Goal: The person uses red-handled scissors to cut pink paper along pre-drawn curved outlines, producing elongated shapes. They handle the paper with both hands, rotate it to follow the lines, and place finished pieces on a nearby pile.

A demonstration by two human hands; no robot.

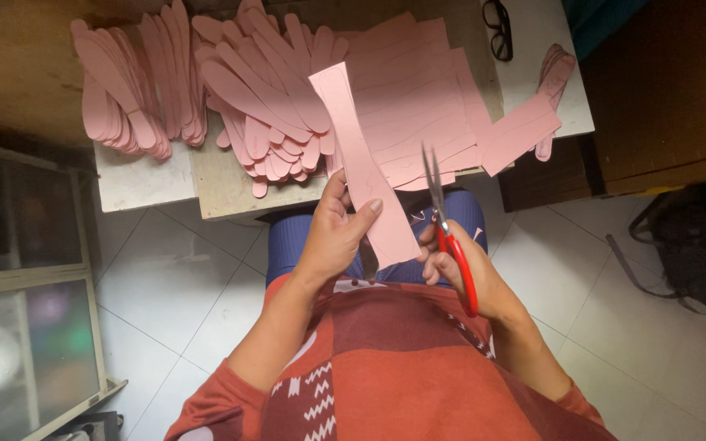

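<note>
Left hand (332,237) is pinching the pink strip (365,175) mid-length above the lap, right hand (459,269) clenching red-handled scissors (443,224), blades parted; strip seeming light, floppy, best gripped near the cut.

The light is warm and fairly dim, strongest on the pink paper stacks (288,90) and the white table (545,82) at the top. Left of the stacks the scene falls into deep shadow, and right of them the brown surface and dark bag (688,241) are murky. The tiled floor (198,294) below the stacks shows soft grey shade without glare. Edges bow outward from wide-angle distortion, and the lower-left glass cabinet (26,351) looks blurred.
</note>
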